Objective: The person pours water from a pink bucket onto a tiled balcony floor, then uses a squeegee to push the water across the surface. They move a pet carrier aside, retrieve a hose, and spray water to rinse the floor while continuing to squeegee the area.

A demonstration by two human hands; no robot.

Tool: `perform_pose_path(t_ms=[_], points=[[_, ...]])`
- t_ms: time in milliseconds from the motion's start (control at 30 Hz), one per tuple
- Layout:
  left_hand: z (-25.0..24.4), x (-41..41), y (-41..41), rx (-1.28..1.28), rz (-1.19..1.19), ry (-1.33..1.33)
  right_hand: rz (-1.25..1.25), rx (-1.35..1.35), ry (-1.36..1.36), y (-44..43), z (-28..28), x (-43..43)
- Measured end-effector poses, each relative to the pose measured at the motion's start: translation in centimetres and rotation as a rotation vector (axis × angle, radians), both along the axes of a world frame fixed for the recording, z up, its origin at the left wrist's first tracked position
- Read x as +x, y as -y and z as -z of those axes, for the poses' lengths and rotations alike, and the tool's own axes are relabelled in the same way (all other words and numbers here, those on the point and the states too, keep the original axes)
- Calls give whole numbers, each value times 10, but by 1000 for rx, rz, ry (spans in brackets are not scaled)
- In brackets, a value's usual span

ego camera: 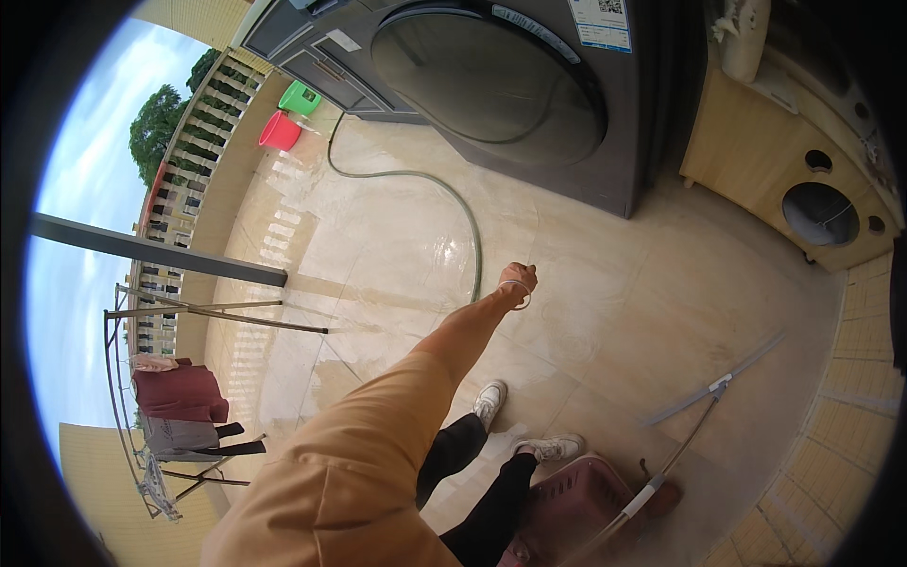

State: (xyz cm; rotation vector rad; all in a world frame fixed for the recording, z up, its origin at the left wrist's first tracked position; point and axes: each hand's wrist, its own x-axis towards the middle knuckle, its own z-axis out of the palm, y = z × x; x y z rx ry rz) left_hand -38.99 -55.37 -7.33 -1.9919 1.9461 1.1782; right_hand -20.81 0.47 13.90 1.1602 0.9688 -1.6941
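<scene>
My left hand (519, 277) reaches out over the wet tiled floor (588, 305), a pale bangle at its wrist and a tan sleeve on the arm. Its fingers are curled in, and nothing shows in them. Just left of it, a green hose (476, 248) curves across the floor and passes behind my forearm. My right hand is out of view. At lower right, a floor squeegee (719, 385) has its long blade on the tiles. Its pole (641, 498) runs down past the bottom of the picture, so its upper end is hidden.
A dark front-loading washing machine (489, 78) stands ahead, with a wooden cabinet (751, 156) to its right. Green (299, 98) and red (280, 130) buckets sit by the balustrade. Clothes hang on a metal drying rack (212, 308). A pink pet carrier (577, 496) is beside my shoes.
</scene>
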Motion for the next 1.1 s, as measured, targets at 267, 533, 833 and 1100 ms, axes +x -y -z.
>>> perform_pose_path(t_ms=[267,533,833,1100], points=[[-2,72,48,-80,217,-55,-125,129,-57,28,-9,-2],[-17,84,83,-173,59,-48,-213,264,-109,52,-17,0],[-16,140,149,-174,132,-126,-289,345,-120,78,-21,-3],[-38,182,228,-251,-274,-162,-323,405,-113,92,-22,-5]])
